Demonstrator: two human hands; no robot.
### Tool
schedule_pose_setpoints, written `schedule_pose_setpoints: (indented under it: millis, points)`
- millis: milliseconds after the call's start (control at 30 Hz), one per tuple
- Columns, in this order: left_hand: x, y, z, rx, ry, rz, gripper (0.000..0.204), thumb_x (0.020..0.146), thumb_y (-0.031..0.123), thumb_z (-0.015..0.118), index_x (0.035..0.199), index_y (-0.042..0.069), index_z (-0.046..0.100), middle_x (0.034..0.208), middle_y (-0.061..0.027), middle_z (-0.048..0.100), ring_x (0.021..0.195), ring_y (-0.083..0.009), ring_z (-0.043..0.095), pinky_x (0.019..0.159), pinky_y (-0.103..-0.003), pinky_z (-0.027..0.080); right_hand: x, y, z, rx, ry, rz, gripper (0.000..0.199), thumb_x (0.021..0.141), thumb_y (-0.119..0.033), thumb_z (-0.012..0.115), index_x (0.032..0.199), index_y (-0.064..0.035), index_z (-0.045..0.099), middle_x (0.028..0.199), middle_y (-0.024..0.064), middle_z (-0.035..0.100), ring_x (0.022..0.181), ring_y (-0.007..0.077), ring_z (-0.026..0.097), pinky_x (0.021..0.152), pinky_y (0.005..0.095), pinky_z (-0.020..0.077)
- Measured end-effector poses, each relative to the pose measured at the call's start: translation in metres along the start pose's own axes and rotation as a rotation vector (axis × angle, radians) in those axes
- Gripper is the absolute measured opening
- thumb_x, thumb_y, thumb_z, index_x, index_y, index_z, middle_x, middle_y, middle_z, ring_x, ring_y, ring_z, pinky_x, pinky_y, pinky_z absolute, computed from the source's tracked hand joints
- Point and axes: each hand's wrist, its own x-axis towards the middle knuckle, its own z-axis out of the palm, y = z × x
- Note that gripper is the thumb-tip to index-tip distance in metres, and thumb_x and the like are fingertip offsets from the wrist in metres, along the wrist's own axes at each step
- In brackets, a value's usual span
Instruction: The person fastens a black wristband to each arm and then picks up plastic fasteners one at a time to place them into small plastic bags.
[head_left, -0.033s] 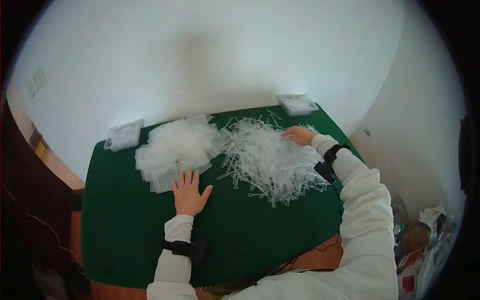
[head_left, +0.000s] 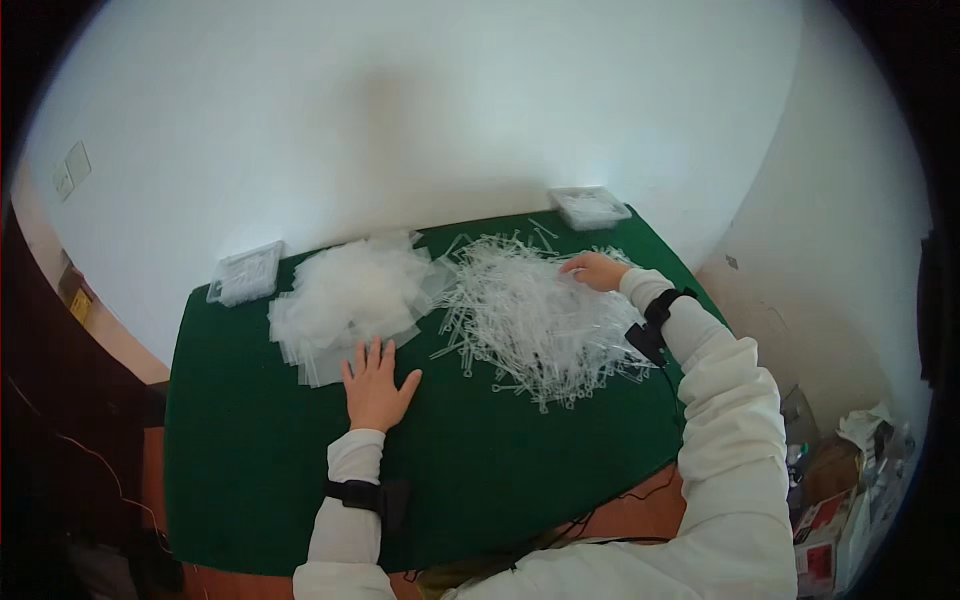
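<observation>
My left hand (head_left: 376,385) lies flat on the green table (head_left: 250,470), palm down with its fingers spread. Its fingertips touch the near edge of a heap of clear plastic bags (head_left: 345,295). My right hand (head_left: 596,270) rests on the far right side of a wide pile of thin clear plastic strips with looped ends (head_left: 530,315). Its fingers curl down into the pile, and I cannot see whether they hold a strip. Both arms wear white sleeves with a black band on each forearm.
A clear plastic box (head_left: 246,272) stands at the table's far left corner and another (head_left: 590,207) at the far right corner. A white wall runs behind the table. Cardboard and packaging clutter (head_left: 850,480) lies on the floor to the right.
</observation>
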Motion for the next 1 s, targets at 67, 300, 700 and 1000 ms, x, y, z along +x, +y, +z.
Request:
schedule_pose_setpoints:
  millis: [67,300,700,1000]
  points:
    - [0.000,0.002,0.001,0.009,-0.010,-0.015,0.065,0.084,0.051,0.045,0.131,0.008,0.038,0.139,-0.0104,0.032,0.130,-0.0300,0.023,0.105,-0.050,0.014,-0.017,0.003,0.000,-0.057,0.013,0.050,0.036,0.080,-0.008,0.048,0.115,-0.0076,0.055,0.120,0.0170,0.051,0.114,0.0296,0.045,0.097,0.0355,0.0339]
    - [0.002,0.006,0.002,-0.057,-0.029,-0.008,0.068,0.083,0.055,0.043,0.133,0.009,0.036,0.140,-0.0111,0.030,0.131,-0.0322,0.021,0.104,-0.053,0.014,-0.075,0.007,-0.011,-0.094,0.297,-0.051,0.047,0.083,-0.018,0.053,0.129,-0.0104,0.042,0.137,0.0189,0.032,0.126,0.0319,0.031,0.104,0.0376,0.0258]
    - [0.025,0.098,0.014,0.108,-0.194,-0.064,0.077,0.080,0.062,0.041,0.137,0.012,0.028,0.144,-0.0113,0.020,0.132,-0.0375,0.012,0.100,-0.062,0.008,-0.226,0.082,0.029,-0.146,0.101,0.330,0.111,0.058,-0.062,0.068,0.140,-0.0087,0.016,0.144,0.0199,0.016,0.133,0.0350,0.014,0.106,0.0459,0.0167]
    - [-0.025,0.166,-0.022,-0.094,-0.399,0.206,0.080,0.080,0.060,0.045,0.136,0.006,0.027,0.144,-0.0173,0.018,0.133,-0.0376,0.012,0.102,-0.058,0.011,-0.188,0.049,0.079,-0.159,0.258,0.406,0.097,0.072,-0.062,0.055,0.141,-0.0094,0.011,0.144,0.0188,0.014,0.133,0.0351,0.011,0.101,0.0602,0.0075]
